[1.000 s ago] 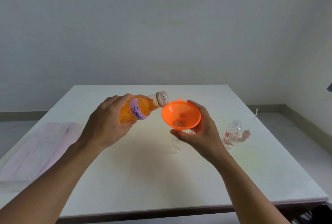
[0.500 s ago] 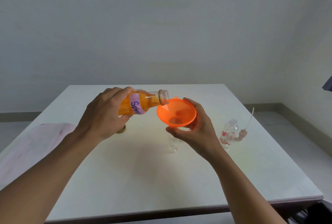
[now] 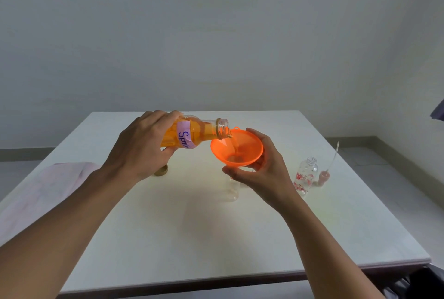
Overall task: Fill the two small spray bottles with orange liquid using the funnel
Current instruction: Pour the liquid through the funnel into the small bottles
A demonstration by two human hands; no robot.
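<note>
My left hand grips a clear bottle of orange liquid with a purple label, tipped nearly level, its open mouth over the rim of the orange funnel. A thin orange stream runs into the funnel. My right hand holds the funnel from below and behind. Under it stands a small clear spray bottle, mostly hidden by the funnel and my fingers. A second small spray bottle with red flowers stands open at the right, beside its pink spray head with a white tube.
A gold bottle cap lies on the white table just below my left hand. A pale pink cloth covers the table's left side. The table's front edge is close to me; a grey wall stands behind.
The big bottle tipped further until liquid started running into the funnel. The funnel and my right hand sank slightly toward the small bottle.
</note>
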